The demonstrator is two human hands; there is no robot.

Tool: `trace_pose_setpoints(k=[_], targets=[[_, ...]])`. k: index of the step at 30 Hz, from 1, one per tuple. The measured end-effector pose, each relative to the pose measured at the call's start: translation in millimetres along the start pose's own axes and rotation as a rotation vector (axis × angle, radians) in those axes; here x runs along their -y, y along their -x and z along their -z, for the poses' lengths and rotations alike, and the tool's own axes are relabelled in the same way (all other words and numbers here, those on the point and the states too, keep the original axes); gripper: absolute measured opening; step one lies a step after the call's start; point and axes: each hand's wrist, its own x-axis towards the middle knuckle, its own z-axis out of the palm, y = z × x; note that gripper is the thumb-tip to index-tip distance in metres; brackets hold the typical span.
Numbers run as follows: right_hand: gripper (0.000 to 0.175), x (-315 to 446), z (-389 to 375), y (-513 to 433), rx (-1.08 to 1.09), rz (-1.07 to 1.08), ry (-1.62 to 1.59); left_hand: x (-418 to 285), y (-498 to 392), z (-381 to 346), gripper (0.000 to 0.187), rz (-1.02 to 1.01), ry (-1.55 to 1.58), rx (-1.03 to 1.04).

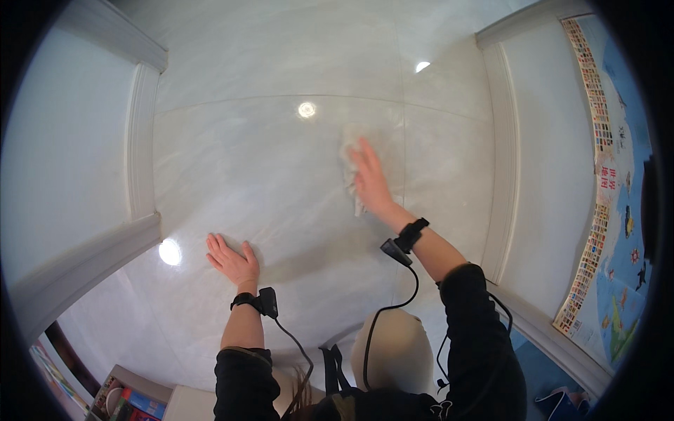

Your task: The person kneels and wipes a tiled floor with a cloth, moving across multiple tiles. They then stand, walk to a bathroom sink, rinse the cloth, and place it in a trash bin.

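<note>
My right hand [370, 178] presses on a pale, crumpled cloth [354, 138] that lies on the glossy floor tiles [274, 173], right of the middle of the view; hand and cloth are somewhat blurred. Part of the cloth is hidden under the palm, and its edge shows to the left of the hand and below it. Lower left, my left hand [233, 260] rests flat on the tiles with its fingers spread and holds nothing. Each wrist bears a black strap with a small device and a cable.
White walls with moulded trim [139, 142] stand at left and right. An illustrated world map [605, 173] hangs on the right wall. A box [150, 381] of books and other things is at the lower left. A blue item [558, 406] lies at the lower right.
</note>
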Motion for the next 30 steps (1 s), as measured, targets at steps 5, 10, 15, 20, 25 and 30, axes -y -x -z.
trace_pose_setpoints(k=[5,10,15,20,25,30], targets=[[0.037,-14.4,-43.9,-17.6,0.106,0.218,0.286,3.0,-1.9,-1.7,0.071,-0.011,0.037,-0.014],[0.059,-79.2,21.0,-27.5,-0.181,-0.151,0.549,7.1,-5.0,-7.0,0.073,0.051,0.033,0.048],[0.067,-39.8,11.6,-48.2,0.011,-0.044,0.137,8.9,-3.0,-8.0,0.073,0.098,0.058,0.081],[0.047,90.8,-121.5,-70.6,0.472,0.628,-0.066,6.9,-3.3,-9.6,0.073,0.104,0.115,0.063],[0.034,187.4,-232.7,-72.6,0.589,1.019,-0.134,5.6,-3.5,-9.0,0.073,0.108,0.127,0.042],[0.032,193.3,-275.8,-123.4,0.306,0.82,-0.03,5.8,-5.3,-7.8,0.075,0.094,0.127,0.068]])
